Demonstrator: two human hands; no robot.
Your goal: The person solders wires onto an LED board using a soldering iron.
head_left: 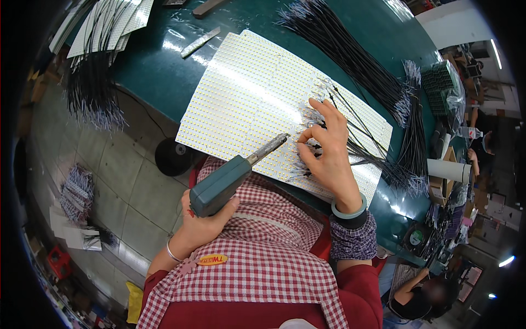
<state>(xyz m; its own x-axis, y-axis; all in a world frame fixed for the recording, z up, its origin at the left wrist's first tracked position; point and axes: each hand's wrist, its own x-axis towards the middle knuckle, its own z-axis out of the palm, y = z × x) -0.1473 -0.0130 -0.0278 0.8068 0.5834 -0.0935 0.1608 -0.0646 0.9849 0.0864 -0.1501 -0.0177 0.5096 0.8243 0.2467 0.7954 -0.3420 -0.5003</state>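
In my left hand (203, 222) is a dark green soldering gun (222, 185), its metal tip pointing up and right over a white LED panel (235, 82). The panel carries rows of small yellowish chips and lies on the table. My right hand (331, 159) is over the panel's right part, thumb and forefinger pinched close to the tip, other fingers raised. What the pinch holds is too small to make out. Several black wires (364, 151) with thin pale ends lie on the panel around and under this hand.
Thick bundles of black wires (342, 49) lie on the green table (159, 60) behind and right of the panel. A metal strip (200, 42) rests at the back. More panels with wires (101, 33) overhang the left edge. A black round stool (172, 156) stands below. Another person (422, 296) sits at right.
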